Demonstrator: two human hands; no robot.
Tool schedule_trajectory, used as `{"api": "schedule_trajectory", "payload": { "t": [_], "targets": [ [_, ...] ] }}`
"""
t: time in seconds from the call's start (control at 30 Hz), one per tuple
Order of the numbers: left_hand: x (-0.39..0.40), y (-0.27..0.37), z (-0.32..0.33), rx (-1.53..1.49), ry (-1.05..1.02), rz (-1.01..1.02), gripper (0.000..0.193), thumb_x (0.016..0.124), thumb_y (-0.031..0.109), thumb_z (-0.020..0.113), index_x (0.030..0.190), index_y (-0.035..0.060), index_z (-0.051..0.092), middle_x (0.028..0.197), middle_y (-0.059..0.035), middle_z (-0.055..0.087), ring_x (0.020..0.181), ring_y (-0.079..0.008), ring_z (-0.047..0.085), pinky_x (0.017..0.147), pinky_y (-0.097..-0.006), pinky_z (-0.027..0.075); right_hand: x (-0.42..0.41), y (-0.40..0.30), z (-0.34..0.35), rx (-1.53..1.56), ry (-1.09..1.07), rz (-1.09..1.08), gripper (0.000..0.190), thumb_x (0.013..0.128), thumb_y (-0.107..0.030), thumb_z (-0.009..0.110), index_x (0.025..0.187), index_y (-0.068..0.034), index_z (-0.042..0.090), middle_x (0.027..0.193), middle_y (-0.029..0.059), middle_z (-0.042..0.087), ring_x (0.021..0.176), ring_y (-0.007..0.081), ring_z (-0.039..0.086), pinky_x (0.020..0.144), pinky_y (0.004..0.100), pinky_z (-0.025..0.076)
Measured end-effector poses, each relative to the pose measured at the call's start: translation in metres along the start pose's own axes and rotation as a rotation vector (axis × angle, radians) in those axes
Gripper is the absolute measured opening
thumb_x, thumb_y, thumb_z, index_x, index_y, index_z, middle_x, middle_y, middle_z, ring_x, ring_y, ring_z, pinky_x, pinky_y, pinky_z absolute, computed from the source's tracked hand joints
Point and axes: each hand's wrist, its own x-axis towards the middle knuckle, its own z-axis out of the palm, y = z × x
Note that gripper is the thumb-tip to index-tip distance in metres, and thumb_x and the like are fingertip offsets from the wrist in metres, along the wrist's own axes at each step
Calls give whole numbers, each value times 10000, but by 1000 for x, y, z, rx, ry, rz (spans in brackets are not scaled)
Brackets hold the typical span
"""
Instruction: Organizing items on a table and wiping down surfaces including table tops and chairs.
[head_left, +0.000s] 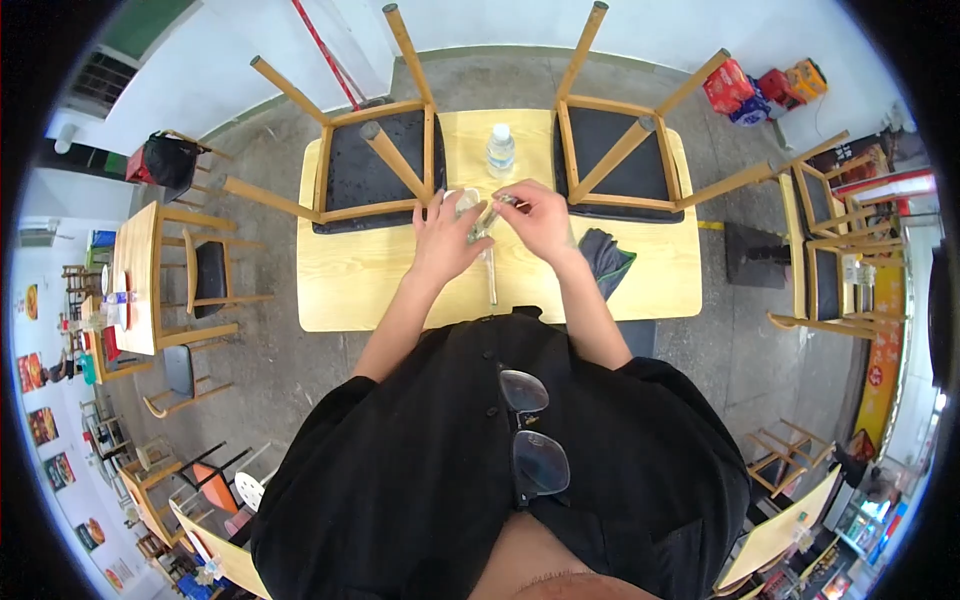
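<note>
My left hand (444, 238) curves over a small clear container (478, 231), thumb and forefinger on either side of it. Partly hidden behind those fingers is a whitish round rim or lid (463, 198). My right hand (538, 221) pinches a small dark-and-shiny piece (511, 200) just above the container; its exact kind is too small to tell. A thin pale stick-like item (492, 279) lies on the light wooden table (375, 281), pointing toward me. Beyond both hands stands a clear plastic bottle (500, 154) with a white cap.
Two upturned stools, one at left (379, 161) and one at right (619, 154), rest on the table with legs raised. A dark cloth with green edging (606, 262) lies beside my right forearm. Other tables (135, 277) and chairs (210, 274) stand around on the concrete floor.
</note>
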Motion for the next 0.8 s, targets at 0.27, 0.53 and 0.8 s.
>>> {"api": "schedule_trajectory", "payload": {
  "t": [0.27, 0.53, 0.8],
  "targets": [
    [7, -41, 53, -530, -53, -31, 225, 926, 118, 750, 1144, 75, 785, 1144, -141, 760, 1121, -353, 693, 944, -427, 558, -11, 12, 18, -23, 10, 48, 187, 873, -112, 807, 1021, 0, 784, 908, 136, 721, 740, 242, 712, 703, 332, 573],
    [13, -29, 54, -544, 61, -194, 182, 951, 130, 723, 1100, 59, 799, 1013, -165, 778, 947, -371, 720, 864, -450, 571, -11, 25, 24, -46, 48, 55, 161, 854, -126, 796, 977, -23, 796, 831, 151, 702, 726, 299, 701, 681, 397, 555],
    [22, -29, 53, -1011, 3, -447, 296, 990, 296, 718, 1022, 14, 803, 864, -143, 778, 830, -324, 746, 774, -336, 571, -29, 69, 62, -484, -165, -35, 113, 838, -160, 739, 839, -50, 764, 829, 205, 702, 799, 404, 707, 775, 503, 581]
  ]
}}
